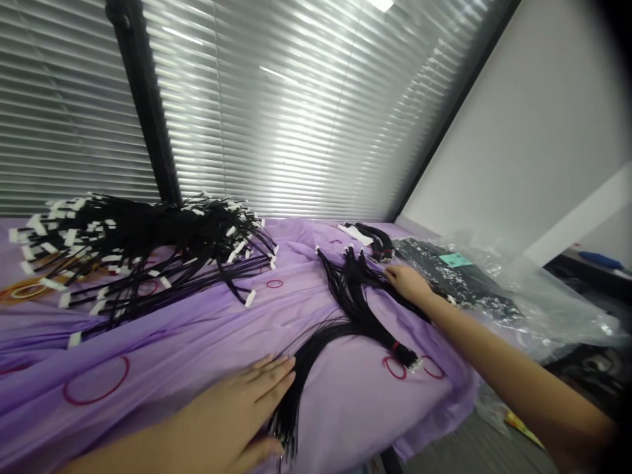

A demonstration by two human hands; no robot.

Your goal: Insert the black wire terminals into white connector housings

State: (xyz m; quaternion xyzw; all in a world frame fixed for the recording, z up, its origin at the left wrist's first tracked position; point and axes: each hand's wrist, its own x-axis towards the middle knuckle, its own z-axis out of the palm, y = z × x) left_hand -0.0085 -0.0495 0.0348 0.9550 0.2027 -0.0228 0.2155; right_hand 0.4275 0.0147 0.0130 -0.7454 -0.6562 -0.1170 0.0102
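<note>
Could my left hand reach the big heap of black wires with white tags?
Probably yes: between the left hand and the heap of black white-tagged wires lies only purple cloth and a thin red ring.

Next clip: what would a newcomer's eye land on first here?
First, the heap of black cables with white tags, sprawled across the back left of the purple cloth. Next, the black wire bundle in the middle. The left hand lies flat against its near end and the right hand rests at its far end, beside a clear plastic bag on the right.
</note>
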